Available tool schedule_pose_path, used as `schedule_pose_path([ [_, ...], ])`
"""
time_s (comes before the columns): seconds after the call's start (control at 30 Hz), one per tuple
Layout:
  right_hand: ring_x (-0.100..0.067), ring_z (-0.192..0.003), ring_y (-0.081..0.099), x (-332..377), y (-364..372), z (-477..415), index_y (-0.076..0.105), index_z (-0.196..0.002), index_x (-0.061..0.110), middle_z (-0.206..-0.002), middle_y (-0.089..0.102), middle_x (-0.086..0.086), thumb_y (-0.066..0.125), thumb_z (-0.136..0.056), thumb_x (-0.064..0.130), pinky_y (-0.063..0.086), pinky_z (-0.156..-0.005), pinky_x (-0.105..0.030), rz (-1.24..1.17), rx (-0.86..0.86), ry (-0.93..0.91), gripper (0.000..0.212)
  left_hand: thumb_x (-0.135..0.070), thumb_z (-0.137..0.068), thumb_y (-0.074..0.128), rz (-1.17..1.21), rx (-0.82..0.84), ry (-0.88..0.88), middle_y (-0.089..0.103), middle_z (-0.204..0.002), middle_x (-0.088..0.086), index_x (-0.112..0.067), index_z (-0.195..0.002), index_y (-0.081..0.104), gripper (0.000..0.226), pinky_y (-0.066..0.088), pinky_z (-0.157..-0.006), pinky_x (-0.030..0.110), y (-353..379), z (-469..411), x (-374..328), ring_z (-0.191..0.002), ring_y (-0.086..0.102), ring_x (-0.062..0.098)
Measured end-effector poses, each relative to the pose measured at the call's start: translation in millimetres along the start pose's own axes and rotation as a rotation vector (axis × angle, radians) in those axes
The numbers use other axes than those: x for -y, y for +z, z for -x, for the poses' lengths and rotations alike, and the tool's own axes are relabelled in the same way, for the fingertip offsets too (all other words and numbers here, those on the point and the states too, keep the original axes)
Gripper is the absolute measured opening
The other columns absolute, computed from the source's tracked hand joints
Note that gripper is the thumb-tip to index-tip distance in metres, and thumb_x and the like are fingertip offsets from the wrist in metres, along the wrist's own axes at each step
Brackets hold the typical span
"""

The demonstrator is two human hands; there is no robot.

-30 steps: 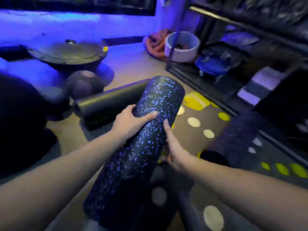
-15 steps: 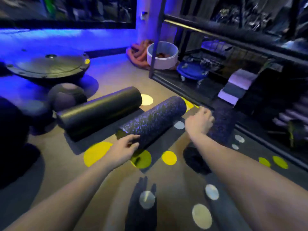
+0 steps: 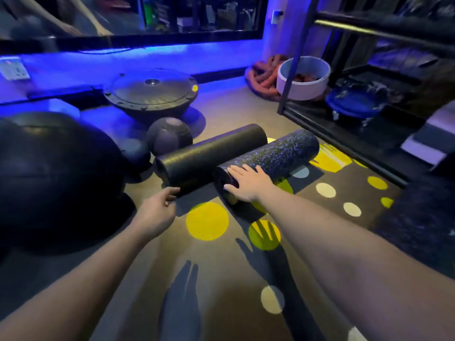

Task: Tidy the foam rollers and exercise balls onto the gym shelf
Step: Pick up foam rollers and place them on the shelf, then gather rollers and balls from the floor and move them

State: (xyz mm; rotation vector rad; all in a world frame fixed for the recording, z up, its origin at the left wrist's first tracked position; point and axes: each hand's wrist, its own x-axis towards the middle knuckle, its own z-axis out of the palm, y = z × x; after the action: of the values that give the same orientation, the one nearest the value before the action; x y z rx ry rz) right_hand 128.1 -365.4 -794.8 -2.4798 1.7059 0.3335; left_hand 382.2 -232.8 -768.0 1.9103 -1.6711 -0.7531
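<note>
Two foam rollers lie side by side on the spotted mat. My right hand (image 3: 248, 183) rests flat on the near end of the blue-speckled roller (image 3: 278, 156), fingers spread over the top and thumb against the end face. My left hand (image 3: 157, 210) hovers by the near end of the plain black roller (image 3: 211, 153), fingers loosely curled and holding nothing. A large black exercise ball (image 3: 49, 173) sits at the left, with a medium ball (image 3: 170, 135) and a small ball (image 3: 136, 153) beside the black roller. The dark gym shelf (image 3: 344, 134) stands at the right.
An upturned balance trainer (image 3: 150, 94) sits behind the balls. A white tub (image 3: 302, 77) and coiled orange ropes (image 3: 263, 72) stand by the shelf's corner post. Another speckled roller (image 3: 418, 217) lies at the right edge. A blue disc (image 3: 354, 104) occupies the bottom shelf.
The speckled roller, held up in both hands a second ago, now lies on the mat beside the black one. My right hand moved from its far end to its near end; my left let go.
</note>
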Motion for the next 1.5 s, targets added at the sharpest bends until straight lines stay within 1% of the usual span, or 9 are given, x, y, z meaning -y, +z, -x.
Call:
schedule_pose_path([
  [0.13, -0.030, -0.123, 0.059, 4, -1, 45, 0.059, -0.132, 0.018, -0.130, 0.066, -0.013, 0.022, -0.102, 0.058, 0.030, -0.114, -0.050, 0.194, -0.210, 0.023, 0.063, -0.008, -0.100, 0.049, 0.067, 0.007, 0.021, 0.062, -0.135, 0.007, -0.019, -0.145, 0.052, 0.046, 0.043, -0.092, 0.025, 22, -20, -18, -0.123, 0.058, 0.021],
  [0.3, -0.033, -0.085, 0.069, 7, 7, 84, 0.074, -0.088, 0.010, -0.090, 0.074, -0.011, 0.030, -0.104, 0.049, 0.029, -0.058, -0.031, 0.272, -0.279, -0.054, 0.061, -0.007, -0.098, 0.048, 0.074, -0.020, 0.063, 0.066, -0.131, 0.006, -0.016, -0.139, 0.058, 0.043, 0.042, -0.099, 0.025, 56, -44, -50, -0.124, 0.059, 0.023],
  [0.57, -0.028, -0.112, 0.057, 0, 13, 20, 0.060, -0.122, 0.014, -0.117, 0.062, -0.008, 0.049, -0.099, 0.035, 0.051, -0.086, -0.038, -0.030, -0.360, 0.122, 0.032, -0.013, -0.097, 0.053, 0.028, -0.065, 0.032, 0.053, -0.143, 0.012, -0.013, -0.143, 0.052, 0.046, 0.036, -0.114, 0.037, 72, -72, -25, -0.134, 0.048, 0.028],
  [0.9, -0.025, -0.154, 0.015, 80, 15, -83, 0.012, -0.161, 0.016, -0.170, 0.002, 0.000, 0.062, -0.092, 0.029, 0.027, -0.121, -0.050, -0.236, -0.199, -0.058, 0.086, -0.031, -0.094, 0.070, 0.611, -0.118, -0.337, 0.036, -0.159, 0.011, -0.014, -0.159, 0.019, 0.085, 0.035, -0.117, 0.042, 28, -111, 41, -0.141, 0.042, 0.026],
  [1.03, -0.022, -0.157, 0.003, 80, 5, -110, 0.013, -0.161, 0.018, -0.170, -0.001, 0.002, 0.060, -0.092, 0.029, 0.015, -0.125, -0.053, -0.178, -0.213, -0.077, 0.084, -0.044, -0.092, 0.066, 0.941, -0.159, -0.384, 0.057, -0.135, -0.007, -0.022, -0.152, 0.037, 0.069, 0.044, -0.091, 0.032, 36, -131, 40, -0.100, 0.058, 0.002],
  [1.2, -0.028, -0.138, 0.044, 68, 23, -91, 0.033, -0.156, 0.020, -0.154, 0.043, -0.005, 0.056, -0.092, 0.027, 0.040, -0.111, -0.045, -0.215, -0.348, -0.092, 0.068, -0.078, -0.055, 0.071, 1.032, -0.131, -0.441, 0.064, -0.137, -0.003, -0.028, -0.149, 0.042, 0.111, 0.046, -0.071, 0.028, 44, -143, 48, -0.119, 0.063, 0.016],
  [1.33, -0.033, -0.070, 0.063, 54, 47, -56, 0.074, -0.101, 0.018, -0.071, 0.068, -0.009, 0.059, -0.093, 0.032, 0.050, -0.056, -0.038, -0.126, -0.804, -0.048, 0.022, -0.074, -0.092, 0.042, 0.797, -0.120, -0.448, 0.060, -0.098, 0.002, -0.019, -0.127, 0.053, 0.066, 0.046, -0.076, 0.031, 55, -127, 45, -0.096, 0.062, 0.022],
  [1.4, -0.033, -0.069, 0.059, 35, 53, -46, 0.065, -0.070, 0.012, -0.065, 0.062, -0.008, 0.052, -0.096, 0.033, 0.047, -0.054, -0.040, -0.211, -0.894, 0.038, 0.036, -0.083, -0.087, 0.036, 0.578, -0.141, -0.439, 0.057, -0.110, 0.009, -0.016, -0.111, 0.063, 0.075, 0.049, -0.091, 0.038, 60, -123, 53, -0.115, 0.055, 0.035],
  [1.5, -0.032, -0.087, 0.054, 17, 54, -34, 0.065, -0.081, 0.012, -0.090, 0.059, -0.010, 0.052, -0.096, 0.037, 0.051, -0.074, -0.046, -0.271, -0.868, 0.178, 0.032, -0.097, -0.055, 0.051, 0.449, -0.142, -0.369, 0.045, -0.138, 0.013, -0.020, -0.123, 0.054, 0.103, 0.047, -0.105, 0.050, 69, -113, 50, -0.128, 0.048, 0.033],
])
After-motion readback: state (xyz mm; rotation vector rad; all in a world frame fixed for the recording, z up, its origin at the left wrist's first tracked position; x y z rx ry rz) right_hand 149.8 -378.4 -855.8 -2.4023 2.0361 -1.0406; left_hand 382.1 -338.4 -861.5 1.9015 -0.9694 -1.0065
